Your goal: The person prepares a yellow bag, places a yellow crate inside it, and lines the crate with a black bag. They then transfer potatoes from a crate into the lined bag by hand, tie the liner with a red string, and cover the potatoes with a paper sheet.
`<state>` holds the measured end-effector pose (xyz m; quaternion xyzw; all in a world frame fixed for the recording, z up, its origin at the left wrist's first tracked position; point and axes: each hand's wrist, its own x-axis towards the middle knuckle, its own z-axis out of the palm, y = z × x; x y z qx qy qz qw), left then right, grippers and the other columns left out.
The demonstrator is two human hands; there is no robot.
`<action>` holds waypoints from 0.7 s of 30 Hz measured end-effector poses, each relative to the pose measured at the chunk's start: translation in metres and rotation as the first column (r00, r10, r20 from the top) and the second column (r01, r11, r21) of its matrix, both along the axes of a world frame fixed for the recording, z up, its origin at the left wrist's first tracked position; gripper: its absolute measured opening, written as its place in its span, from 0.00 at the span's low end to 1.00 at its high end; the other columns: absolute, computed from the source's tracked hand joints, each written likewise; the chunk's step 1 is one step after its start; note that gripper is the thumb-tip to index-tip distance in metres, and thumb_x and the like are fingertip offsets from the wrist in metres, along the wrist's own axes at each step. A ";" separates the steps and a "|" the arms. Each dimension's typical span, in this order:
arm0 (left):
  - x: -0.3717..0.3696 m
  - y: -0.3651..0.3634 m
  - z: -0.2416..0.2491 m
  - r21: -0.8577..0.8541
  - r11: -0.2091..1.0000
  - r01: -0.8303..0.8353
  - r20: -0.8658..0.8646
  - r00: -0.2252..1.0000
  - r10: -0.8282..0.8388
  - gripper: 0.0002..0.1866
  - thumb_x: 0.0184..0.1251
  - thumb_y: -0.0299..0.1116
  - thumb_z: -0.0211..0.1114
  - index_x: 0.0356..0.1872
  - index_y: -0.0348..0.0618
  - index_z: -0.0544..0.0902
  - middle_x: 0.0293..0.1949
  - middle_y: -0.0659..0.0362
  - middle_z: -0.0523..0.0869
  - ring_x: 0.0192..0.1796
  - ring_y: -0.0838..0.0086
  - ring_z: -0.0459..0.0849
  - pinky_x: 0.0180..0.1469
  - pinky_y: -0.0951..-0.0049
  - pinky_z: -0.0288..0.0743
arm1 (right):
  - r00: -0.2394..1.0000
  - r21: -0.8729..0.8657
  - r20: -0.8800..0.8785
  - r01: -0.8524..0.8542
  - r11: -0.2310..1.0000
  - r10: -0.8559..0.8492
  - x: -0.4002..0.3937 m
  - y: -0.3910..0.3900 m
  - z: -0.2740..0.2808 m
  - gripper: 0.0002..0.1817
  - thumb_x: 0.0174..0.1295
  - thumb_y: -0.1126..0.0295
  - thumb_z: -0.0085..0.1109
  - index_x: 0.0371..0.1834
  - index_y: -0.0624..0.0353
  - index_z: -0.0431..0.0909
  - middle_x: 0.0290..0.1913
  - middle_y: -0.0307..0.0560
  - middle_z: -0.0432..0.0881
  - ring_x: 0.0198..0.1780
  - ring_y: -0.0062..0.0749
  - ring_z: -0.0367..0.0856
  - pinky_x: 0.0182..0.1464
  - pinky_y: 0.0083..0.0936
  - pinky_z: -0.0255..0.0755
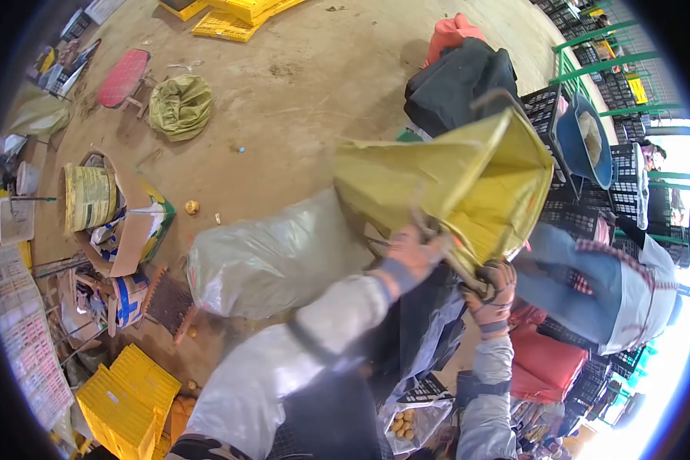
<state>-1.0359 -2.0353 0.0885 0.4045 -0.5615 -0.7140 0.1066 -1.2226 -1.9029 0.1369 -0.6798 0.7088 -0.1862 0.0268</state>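
A large yellow sack [406, 176] gapes open in front of me, its mouth facing right. My left hand [418, 254], blurred by motion, is closed on the near edge of the sack's mouth. Gloved in pink and grey, my right hand [492, 297] grips the same rim further right, with the folded edge and what looks like a bar under its fingers. Left of the yellow sack, and touching it, lies a filled pale plastic sack [276, 253]. Dark material [414, 337] hangs below my hands. The inside bottom of the yellow sack is hidden.
A black-covered heap [464, 84] stands behind the sack. On the right are a person in jeans [575, 276], a red sack [544, 364] and a blue tub [584, 142]. Yellow crates [126, 402] and a cardboard box [138, 222] stand left. Potatoes [402, 423] lie in a bag below.
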 end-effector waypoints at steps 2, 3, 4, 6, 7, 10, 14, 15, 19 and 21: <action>-0.051 0.026 0.002 -0.073 0.997 -0.026 0.078 0.996 0.032 0.27 0.70 0.55 0.55 0.58 0.44 0.78 0.47 0.43 0.81 0.53 0.50 0.80 0.57 0.61 0.72 | 0.986 0.149 0.011 0.163 0.975 -0.166 -0.033 0.030 -0.004 0.21 0.37 0.65 0.74 0.36 0.57 0.77 0.39 0.50 0.79 0.45 0.52 0.76 0.58 0.43 0.66; -0.064 0.042 0.009 -0.092 0.987 -0.132 0.107 0.984 0.142 0.28 0.70 0.57 0.54 0.59 0.46 0.78 0.48 0.41 0.81 0.53 0.49 0.80 0.57 0.60 0.72 | 0.977 0.185 0.030 0.204 0.961 -0.213 -0.036 0.033 0.001 0.21 0.37 0.66 0.75 0.35 0.56 0.77 0.40 0.51 0.80 0.45 0.52 0.76 0.58 0.41 0.66; -0.073 0.042 0.004 0.001 0.991 -0.133 0.119 0.984 0.132 0.31 0.70 0.59 0.54 0.58 0.41 0.77 0.53 0.38 0.79 0.55 0.48 0.80 0.56 0.59 0.74 | 0.984 0.204 0.001 0.177 0.963 -0.181 -0.041 0.033 0.004 0.21 0.36 0.67 0.74 0.35 0.57 0.77 0.38 0.51 0.80 0.44 0.53 0.76 0.57 0.42 0.67; -0.077 0.033 -0.020 -0.130 0.991 -0.043 0.032 0.998 0.048 0.32 0.69 0.57 0.57 0.57 0.36 0.77 0.53 0.40 0.81 0.53 0.52 0.83 0.54 0.61 0.76 | 0.991 0.236 -0.058 0.134 0.962 -0.124 -0.048 0.021 0.009 0.21 0.33 0.68 0.74 0.34 0.58 0.76 0.35 0.51 0.80 0.42 0.54 0.77 0.53 0.43 0.69; -0.077 0.029 -0.033 -0.192 0.981 0.004 -0.009 1.000 -0.006 0.32 0.68 0.56 0.59 0.56 0.33 0.77 0.52 0.41 0.82 0.52 0.53 0.84 0.52 0.62 0.77 | 0.989 0.229 -0.086 0.140 0.963 -0.123 -0.051 0.016 0.007 0.22 0.35 0.68 0.74 0.35 0.57 0.76 0.37 0.51 0.80 0.44 0.53 0.77 0.56 0.43 0.68; -0.086 0.008 -0.044 0.076 0.997 -0.021 -0.215 0.976 0.037 0.37 0.60 0.62 0.63 0.55 0.34 0.78 0.53 0.39 0.81 0.56 0.51 0.81 0.59 0.61 0.73 | 0.975 0.172 -0.188 0.152 0.973 -0.119 -0.063 0.001 -0.001 0.22 0.38 0.69 0.72 0.39 0.57 0.76 0.41 0.51 0.80 0.49 0.51 0.76 0.62 0.45 0.65; -0.117 0.015 -0.041 0.062 0.994 -0.090 -0.189 0.977 0.100 0.34 0.60 0.58 0.67 0.54 0.35 0.79 0.50 0.43 0.83 0.53 0.57 0.83 0.55 0.63 0.75 | 0.951 0.092 -0.281 0.160 0.983 -0.128 -0.084 0.017 -0.009 0.21 0.41 0.68 0.69 0.42 0.59 0.77 0.43 0.54 0.80 0.52 0.56 0.76 0.64 0.47 0.64; -0.116 0.040 -0.050 -0.032 0.978 -0.207 -0.080 0.976 0.204 0.29 0.61 0.52 0.69 0.53 0.37 0.80 0.45 0.49 0.87 0.47 0.63 0.86 0.50 0.66 0.79 | 0.958 0.156 -0.274 0.136 0.978 -0.090 -0.083 0.027 -0.013 0.21 0.43 0.67 0.68 0.42 0.60 0.77 0.43 0.56 0.80 0.53 0.57 0.75 0.64 0.48 0.65; 0.010 0.046 0.004 0.186 0.975 -0.125 -0.196 0.967 0.162 0.38 0.58 0.55 0.69 0.63 0.40 0.71 0.56 0.43 0.79 0.59 0.55 0.78 0.61 0.63 0.70 | 0.979 0.393 -0.204 0.066 0.917 0.017 -0.037 0.046 -0.002 0.32 0.40 0.64 0.74 0.51 0.64 0.73 0.49 0.58 0.78 0.58 0.59 0.71 0.66 0.48 0.62; 0.057 0.055 -0.022 0.100 0.990 -0.096 -0.198 0.973 0.115 0.35 0.57 0.56 0.68 0.59 0.42 0.74 0.53 0.46 0.81 0.56 0.55 0.79 0.59 0.64 0.71 | 0.980 0.485 -0.190 0.141 0.863 -0.053 -0.014 0.044 0.012 0.40 0.40 0.63 0.74 0.59 0.67 0.71 0.58 0.62 0.76 0.64 0.59 0.68 0.69 0.47 0.59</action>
